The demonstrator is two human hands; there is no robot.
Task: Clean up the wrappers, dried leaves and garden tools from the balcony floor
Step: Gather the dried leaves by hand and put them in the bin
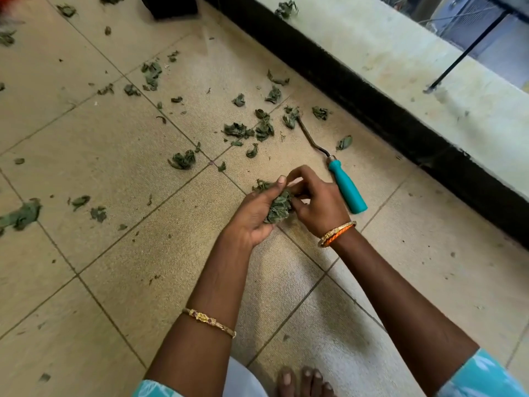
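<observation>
Dried green leaves lie scattered over the beige tiled balcony floor [120, 179], thickest near the centre [246, 130] and towards the left edge [23, 214]. My left hand [254, 216] is cupped palm-up and grips a bunch of dried leaves [279, 206]. My right hand [317, 204] meets it from the right, its fingers pinching at the same bunch. A garden tool with a teal handle [347, 190] and a thin bent metal shaft lies on the floor just right of my right hand, its tip under some leaves.
A low ledge with a black face [372, 110] and pale top runs diagonally along the right side, one leaf clump on top. A dark object [174, 5] stands at the top. My bare toes [303, 381] show at the bottom edge.
</observation>
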